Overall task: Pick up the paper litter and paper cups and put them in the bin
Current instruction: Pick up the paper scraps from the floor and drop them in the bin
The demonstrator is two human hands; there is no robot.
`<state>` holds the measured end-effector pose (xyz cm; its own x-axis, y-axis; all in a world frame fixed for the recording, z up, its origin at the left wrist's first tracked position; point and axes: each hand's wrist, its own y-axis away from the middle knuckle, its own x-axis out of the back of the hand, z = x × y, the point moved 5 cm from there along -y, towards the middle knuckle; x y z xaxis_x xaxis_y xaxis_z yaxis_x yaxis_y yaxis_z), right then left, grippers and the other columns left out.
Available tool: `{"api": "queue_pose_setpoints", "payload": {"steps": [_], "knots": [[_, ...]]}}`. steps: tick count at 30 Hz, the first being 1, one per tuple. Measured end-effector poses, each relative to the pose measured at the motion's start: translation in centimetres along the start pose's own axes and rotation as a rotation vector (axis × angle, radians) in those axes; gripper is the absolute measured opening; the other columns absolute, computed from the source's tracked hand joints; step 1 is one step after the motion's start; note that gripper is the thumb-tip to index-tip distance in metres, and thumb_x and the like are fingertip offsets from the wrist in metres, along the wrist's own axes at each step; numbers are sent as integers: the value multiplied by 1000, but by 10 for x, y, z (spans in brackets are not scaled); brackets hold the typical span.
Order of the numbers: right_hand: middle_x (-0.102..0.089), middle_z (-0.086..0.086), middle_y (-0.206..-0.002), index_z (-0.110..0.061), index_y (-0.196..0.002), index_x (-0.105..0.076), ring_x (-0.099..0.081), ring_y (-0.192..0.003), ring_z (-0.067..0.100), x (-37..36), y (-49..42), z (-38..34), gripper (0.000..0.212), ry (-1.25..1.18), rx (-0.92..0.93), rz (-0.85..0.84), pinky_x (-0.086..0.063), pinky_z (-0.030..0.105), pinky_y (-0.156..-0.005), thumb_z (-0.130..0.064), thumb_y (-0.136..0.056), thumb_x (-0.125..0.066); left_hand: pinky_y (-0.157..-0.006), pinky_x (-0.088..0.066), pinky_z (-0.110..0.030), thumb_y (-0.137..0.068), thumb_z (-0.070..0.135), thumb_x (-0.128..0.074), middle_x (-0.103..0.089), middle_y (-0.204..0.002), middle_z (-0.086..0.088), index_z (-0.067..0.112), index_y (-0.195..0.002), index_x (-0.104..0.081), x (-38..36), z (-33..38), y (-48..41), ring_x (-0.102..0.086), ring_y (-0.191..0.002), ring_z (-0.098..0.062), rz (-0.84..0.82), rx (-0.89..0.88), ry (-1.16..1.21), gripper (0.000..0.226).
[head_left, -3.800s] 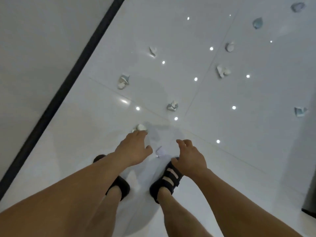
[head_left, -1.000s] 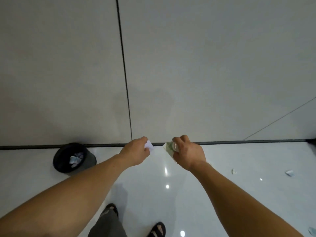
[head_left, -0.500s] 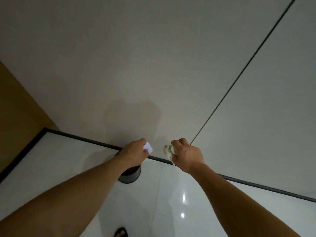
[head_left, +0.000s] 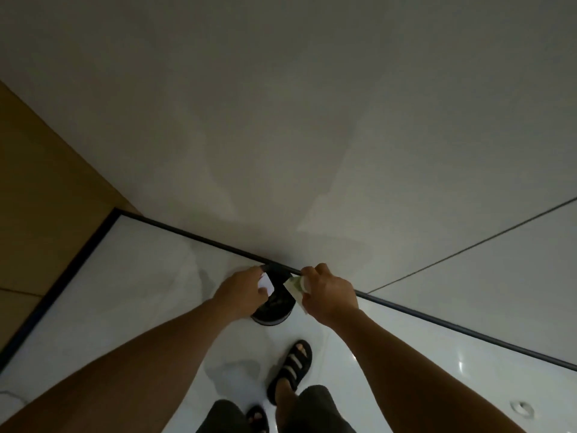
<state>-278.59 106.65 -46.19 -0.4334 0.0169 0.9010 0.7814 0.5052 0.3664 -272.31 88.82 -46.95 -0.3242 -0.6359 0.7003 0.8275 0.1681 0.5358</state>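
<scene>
Since half a second ago we have stepped closer: the bin (head_left: 276, 307), which then peeked out only under the left hand, now shows between and beneath both hands, and a sandal has come into view below it.

Our left hand (head_left: 242, 295) grips a white paper scrap (head_left: 266, 284), which sticks out from the curled fingers at that hand's 2 o'clock, over the bin's mouth. Our right hand (head_left: 332, 296) is clamped on a crumpled, greenish paper cup (head_left: 296, 287), which juts out at its 9 o'clock, over the bin's right rim. Scrap and cup are near each other but apart.

The black bin stands on the glossy white floor (head_left: 140, 292), close against the dark skirting strip (head_left: 193, 235) at the foot of the grey wall (head_left: 312, 135). The left hand covers the bin's left side, so part of the rim is hidden.

At 6 o'clock from the bin is our black strapped sandal (head_left: 292, 367), and at 7 o'clock from that, the toe of the other sandal (head_left: 257, 417) at the bottom edge. A brown panel (head_left: 40, 198) fills the view at 9 o'clock. A small pale thing (head_left: 520, 407) lies on the floor at 4 o'clock; we cannot tell what it is.
</scene>
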Motion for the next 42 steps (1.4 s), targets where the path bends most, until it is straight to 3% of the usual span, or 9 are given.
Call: {"api": "queue_pose_setpoints", "payload": {"steps": [9,16,19,22,25,29,34,39,42], "knots": [[-47,3,-127,-25,-140,-36,-63,-92,26,-115,-108,17,56,-65,-153,-196,-53,31,-73,-32,-89,-59,-89,-44,-32,-93,28,-52,-55,-132,-13,10,-138,-39,-73,-74,-131,-54,-116,-30,-112,64,6,49],[-46,3,-131,-27,-141,-35,-62,-96,27,-233,-173,20,58,-168,-335,-217,-49,29,-75,-32,-89,-60,-79,-50,-34,-91,30,-57,-63,-111,-12,10,-125,-47,-138,-143,-226,-61,-99,-29,-186,15,-1,42],[-46,4,-135,-28,-143,-32,-62,-100,28,-269,-189,16,66,-234,-400,-210,-52,33,-79,-35,-87,-65,-83,-48,-33,-84,30,-66,-58,-125,-7,20,-133,-42,-161,-163,-250,-57,-109,-25,-278,-29,56,56],[-44,6,-136,-29,-145,-27,-62,-100,29,-285,-187,12,71,-278,-477,-210,-51,33,-75,-38,-86,-64,-95,-43,-35,-83,33,-67,-42,-143,-7,23,-146,-26,-171,-178,-251,-48,-124,-27,-363,-42,-8,76],[-42,6,-138,-30,-146,-24,-61,-98,27,-281,-170,3,69,-326,-525,-200,-47,29,-70,-41,-87,-59,-97,-43,-38,-86,39,-62,-35,-146,-9,20,-148,-21,-161,-183,-238,-45,-125,-30,-435,-50,-98,77],[-41,3,-140,-31,-147,-23,-58,-106,25,-241,-136,-7,70,-384,-605,-147,-51,33,-78,-46,-88,-56,-99,-42,-39,-86,41,-60,-34,-147,-7,22,-148,-24,-117,-155,-215,-43,-128,-28,-412,-114,-189,74],[-39,1,-143,-32,-148,-24,-49,-121,24,-168,-78,-18,70,-408,-699,-56,-49,36,-87,-51,-88,-56,-101,-43,-40,-84,40,-62,-38,-144,-7,19,-143,-32,-62,-86,-169,-40,-128,-26,-395,-257,-229,70],[-30,2,-152,-31,-150,-21,-39,-132,26,-96,1,-8,72,-356,-805,23,-47,40,-94,-55,-89,-53,-112,-29,-38,-86,46,-57,-27,-153,-4,17,-148,-25,-37,1,-114,-25,-139,-24,-358,-422,-404,76],[-27,3,-153,-30,-150,-21,-35,-134,27,-64,65,8,72,-320,-892,72,-46,40,-94,-56,-89,-49,-112,-29,-40,-87,49,-52,-24,-154,-3,17,-148,-23,-43,60,-73,-21,-141,-23,-369,-553,-493,75]]}}
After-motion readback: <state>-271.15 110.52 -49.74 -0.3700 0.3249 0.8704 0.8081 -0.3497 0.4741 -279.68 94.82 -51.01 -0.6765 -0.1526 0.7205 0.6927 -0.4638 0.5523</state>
